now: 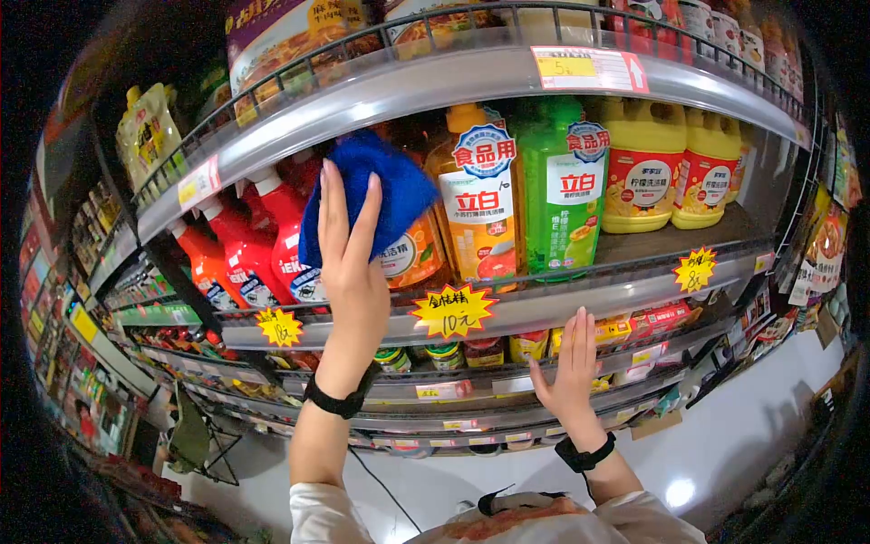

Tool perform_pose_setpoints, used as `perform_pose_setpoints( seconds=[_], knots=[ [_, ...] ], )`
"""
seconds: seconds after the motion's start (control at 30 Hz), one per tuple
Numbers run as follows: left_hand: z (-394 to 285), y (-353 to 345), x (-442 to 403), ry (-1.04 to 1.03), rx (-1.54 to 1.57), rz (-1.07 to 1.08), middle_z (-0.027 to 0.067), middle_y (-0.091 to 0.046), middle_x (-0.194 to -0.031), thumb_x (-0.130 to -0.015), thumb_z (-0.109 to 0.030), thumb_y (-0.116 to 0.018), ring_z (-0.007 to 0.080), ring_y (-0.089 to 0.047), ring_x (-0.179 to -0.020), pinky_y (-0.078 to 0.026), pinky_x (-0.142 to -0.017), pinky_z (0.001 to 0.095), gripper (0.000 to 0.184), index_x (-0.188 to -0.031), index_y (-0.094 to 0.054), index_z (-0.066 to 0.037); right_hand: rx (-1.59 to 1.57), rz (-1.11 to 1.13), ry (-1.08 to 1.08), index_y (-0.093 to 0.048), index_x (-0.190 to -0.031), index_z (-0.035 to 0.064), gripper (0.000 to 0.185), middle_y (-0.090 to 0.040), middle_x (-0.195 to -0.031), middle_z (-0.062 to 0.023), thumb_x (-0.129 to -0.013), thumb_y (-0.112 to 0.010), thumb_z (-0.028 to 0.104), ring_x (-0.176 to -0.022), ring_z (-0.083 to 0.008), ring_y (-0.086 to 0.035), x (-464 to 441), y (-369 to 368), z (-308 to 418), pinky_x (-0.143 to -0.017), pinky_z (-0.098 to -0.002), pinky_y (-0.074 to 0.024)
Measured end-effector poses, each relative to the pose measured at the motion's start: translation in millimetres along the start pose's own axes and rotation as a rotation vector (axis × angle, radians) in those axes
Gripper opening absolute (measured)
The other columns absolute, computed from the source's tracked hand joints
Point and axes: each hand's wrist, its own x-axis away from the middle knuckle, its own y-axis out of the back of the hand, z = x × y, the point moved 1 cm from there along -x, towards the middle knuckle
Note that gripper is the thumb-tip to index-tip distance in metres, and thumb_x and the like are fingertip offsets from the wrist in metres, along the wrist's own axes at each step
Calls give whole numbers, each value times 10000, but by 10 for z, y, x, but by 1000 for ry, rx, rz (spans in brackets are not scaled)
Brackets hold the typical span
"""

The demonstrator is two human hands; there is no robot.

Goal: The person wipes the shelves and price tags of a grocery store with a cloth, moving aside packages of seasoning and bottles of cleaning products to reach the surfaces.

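Observation:
A blue cloth (385, 177) is spread beneath the fingers of my left hand (349, 240), which holds it up against the bottles on the middle shelf. Behind the cloth, an orange dish-soap bottle (412, 258) is partly covered. To its right stand an amber bottle with an orange cap (476, 204) and a green bottle (564, 195). My right hand (569, 367) is open with fingers apart, its fingertips at the front edge of the shelf (544, 308); it holds nothing. Whether the fingertips press on that edge is hard to tell.
Red spray bottles (249, 245) lean at the left, and yellow jugs (643, 163) stand at the right. Price tags (453, 311) stick out from the shelf edge. A wire guard (435, 16) fronts the upper shelf. A folding stool (195, 435) sits on the floor at left.

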Motion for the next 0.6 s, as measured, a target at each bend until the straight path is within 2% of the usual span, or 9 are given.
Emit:
perform_pose_setpoints(
  seconds=[0.07,0.1,0.2,0.27,0.33,0.47,0.53,0.6],
  knots=[
    [-41,-98,-36,-31,-150,-6,185,-301,-1530,-670,191,-378,374,-291,-1409,-236,-1139,452,715,-1302,-584,-72,-1,-1,-7,-295,-1430,-80,808,-279,-1499,-275,-793,-682,234,-1395,-435,-251,30,-8,9,-1116,-512,-245],
    [-35,-96,-14,-93,-248,56,186,-296,-1531,-678,194,-388,363,-265,-1423,-228,-1144,444,728,-1333,-558,-75,-10,4,-7,-295,-1430,-80,811,-280,-1499,-273,-792,-682,237,-1395,-433,-251,24,-6,2,-1116,-515,-242],
    [154,-65,193,-50,-211,-1,196,-291,-1530,-683,208,-377,366,-278,-1416,-226,-1146,435,736,-1346,-543,-66,-1,14,2,-295,-1430,-80,815,-282,-1499,-271,-789,-683,241,-1396,-430,-251,37,7,-40,-1117,-521,-235],
    [152,5,380,237,1,-29,229,-278,-1525,-719,206,-385,380,-317,-1391,-269,-1124,401,728,-1389,-486,-61,14,16,1,-296,-1429,-80,816,-283,-1499,-270,-787,-684,242,-1397,-428,-250,39,-7,-56,-1118,-525,-231],
    [131,35,632,296,-9,57,246,-295,-1511,-719,205,-389,391,-327,-1384,-299,-1101,385,733,-1394,-478,-66,12,3,32,-299,-1428,-79,821,-281,-1500,-269,-782,-688,244,-1402,-424,-242,46,-18,-68,-1119,-528,-224],
    [37,121,929,300,-35,164,254,-321,-1496,-696,218,-382,409,-368,-1354,-324,-1077,384,749,-1372,-509,-80,-3,-10,31,-301,-1428,-79,823,-277,-1501,-270,-780,-689,246,-1404,-421,-238,34,-31,-44,-1118,-532,-223],
    [79,213,966,271,-85,268,266,-371,-1458,-689,224,-388,438,-410,-1311,-363,-1056,420,729,-1336,-546,-71,-8,-8,18,-301,-1428,-79,822,-272,-1503,-271,-782,-688,251,-1404,-421,-235,39,-34,-38,-1117,-534,-222],
    [97,373,829,342,44,119,249,-466,-1394,-660,215,-369,409,-444,-1294,-341,-1079,429,729,-1286,-600,-78,-6,2,19,-298,-1430,-79,826,-271,-1503,-271,-783,-689,254,-1404,-423,-234,46,-34,-48,-1116,-536,-221]
  ],
)
